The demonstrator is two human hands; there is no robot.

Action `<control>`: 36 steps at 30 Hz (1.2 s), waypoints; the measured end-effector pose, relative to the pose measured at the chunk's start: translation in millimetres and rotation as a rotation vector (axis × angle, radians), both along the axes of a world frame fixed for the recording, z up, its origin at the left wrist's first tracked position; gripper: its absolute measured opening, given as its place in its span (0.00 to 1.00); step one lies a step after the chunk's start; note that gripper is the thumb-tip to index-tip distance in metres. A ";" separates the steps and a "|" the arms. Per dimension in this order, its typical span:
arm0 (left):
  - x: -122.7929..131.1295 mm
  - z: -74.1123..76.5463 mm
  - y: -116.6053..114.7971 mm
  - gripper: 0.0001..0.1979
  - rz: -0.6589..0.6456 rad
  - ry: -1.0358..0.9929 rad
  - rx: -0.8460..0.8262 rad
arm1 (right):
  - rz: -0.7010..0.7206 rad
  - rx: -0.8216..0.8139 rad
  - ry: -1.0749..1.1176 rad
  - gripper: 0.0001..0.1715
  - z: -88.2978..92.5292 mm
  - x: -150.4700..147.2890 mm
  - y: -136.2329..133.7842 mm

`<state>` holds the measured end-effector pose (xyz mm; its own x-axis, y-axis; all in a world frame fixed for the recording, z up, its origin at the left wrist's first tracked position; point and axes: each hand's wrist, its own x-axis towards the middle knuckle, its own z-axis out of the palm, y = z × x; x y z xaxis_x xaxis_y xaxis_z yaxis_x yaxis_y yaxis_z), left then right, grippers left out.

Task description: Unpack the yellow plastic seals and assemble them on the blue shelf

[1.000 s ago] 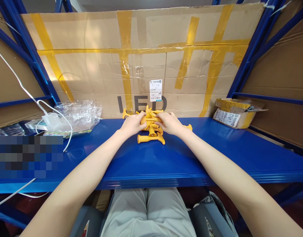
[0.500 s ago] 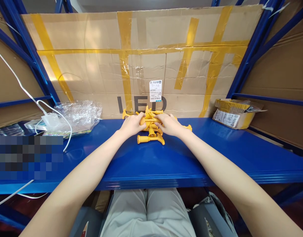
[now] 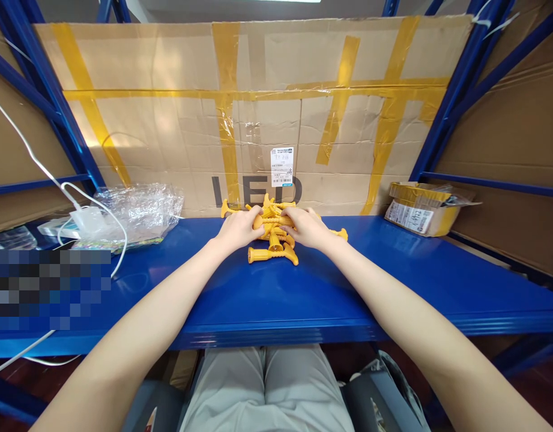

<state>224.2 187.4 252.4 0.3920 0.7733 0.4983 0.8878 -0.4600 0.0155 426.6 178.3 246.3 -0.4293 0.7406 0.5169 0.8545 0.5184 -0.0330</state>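
Note:
A heap of yellow plastic parts [image 3: 272,211] with ribbed shafts lies at the back of the blue shelf [image 3: 303,288], against the cardboard wall. My left hand [image 3: 235,228] and my right hand [image 3: 305,227] reach into the heap from either side. Both hands curl their fingers round one ribbed yellow part [image 3: 272,221] held between them. One more yellow part [image 3: 271,255] lies loose on the shelf just in front of the heap.
A taped cardboard sheet [image 3: 258,114] with a white label closes the back. Crumpled clear plastic bags [image 3: 136,210] and a white cable with charger [image 3: 84,217] lie at the left. A small open cardboard box [image 3: 420,210] sits at the right. Blue rack posts frame both sides.
The hands have stayed on the heap, with only small finger movements. The view has shifted slightly.

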 end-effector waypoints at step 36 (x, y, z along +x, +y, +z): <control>3.2 1.2 -2.4 0.18 0.101 0.017 -0.053 | 0.029 0.049 -0.037 0.15 -6.8 4.3 7.5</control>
<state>227.4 185.0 253.6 0.3192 0.8342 0.4496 0.9298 -0.3674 0.0215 430.9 185.8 239.5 -0.4695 0.7020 0.5354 0.8394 0.5430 0.0242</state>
